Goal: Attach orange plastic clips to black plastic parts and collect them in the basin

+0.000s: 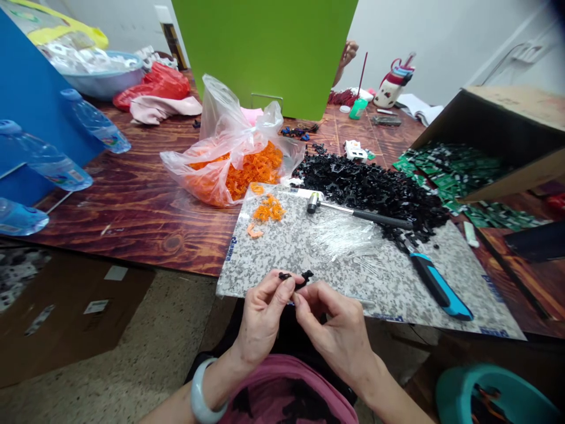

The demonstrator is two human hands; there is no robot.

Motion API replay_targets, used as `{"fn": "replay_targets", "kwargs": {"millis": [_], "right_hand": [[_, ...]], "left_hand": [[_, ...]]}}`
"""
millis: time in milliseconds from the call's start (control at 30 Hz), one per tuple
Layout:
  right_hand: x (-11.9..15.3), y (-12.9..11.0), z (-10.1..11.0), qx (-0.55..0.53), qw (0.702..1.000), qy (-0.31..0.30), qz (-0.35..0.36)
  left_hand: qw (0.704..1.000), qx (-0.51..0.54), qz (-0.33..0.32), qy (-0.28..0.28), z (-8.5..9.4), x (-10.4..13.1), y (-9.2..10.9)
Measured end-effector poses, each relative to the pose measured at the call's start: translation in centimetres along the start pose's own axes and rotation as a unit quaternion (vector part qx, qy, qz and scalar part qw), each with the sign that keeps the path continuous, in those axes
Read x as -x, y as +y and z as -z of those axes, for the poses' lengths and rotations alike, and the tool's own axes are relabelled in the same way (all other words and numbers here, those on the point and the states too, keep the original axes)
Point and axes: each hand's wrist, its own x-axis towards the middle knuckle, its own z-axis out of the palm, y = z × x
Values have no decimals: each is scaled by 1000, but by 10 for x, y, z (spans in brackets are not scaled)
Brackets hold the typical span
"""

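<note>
At the front edge of the speckled stone-look board (pixel 282 253), a small black plastic part (pixel 304 279) is pinched between both hands. My left hand (pixel 265 312) grips it between thumb and fingers. The fingertips of my right hand (pixel 331 321) close on its other side; whether they also hold a smaller piece is hidden. Beyond lie thin clear strips (pixel 342 235), a small hammer (pixel 353 213) and a heap of black plastic parts (pixel 366 182). Blue-and-black-handled pliers (pixel 441 288) rest at the right. Small orange pieces (pixel 269 208) lie on the board's left.
A clear bag of orange pieces (pixel 238 171) stands behind the board. An open carton (pixel 507 141) spills green circuit boards (pixel 441 171) at right. Water bottles (pixel 97 123) line the blue panel at left. A green panel (pixel 265 53) rises behind; another person's hand (pixel 348 54) shows beside it.
</note>
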Motion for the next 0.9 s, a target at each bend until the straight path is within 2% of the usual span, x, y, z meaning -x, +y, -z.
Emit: {"fn": "replay_targets", "kwargs": {"millis": [567, 900], "right_hand": [[-2, 5, 2, -24, 999, -22, -21], [-4, 3, 5, -16, 999, -33, -28]], "left_hand": [[1000, -3, 17, 15, -2, -1, -1], [1000, -3, 26, 6, -2, -1, -4]]}}
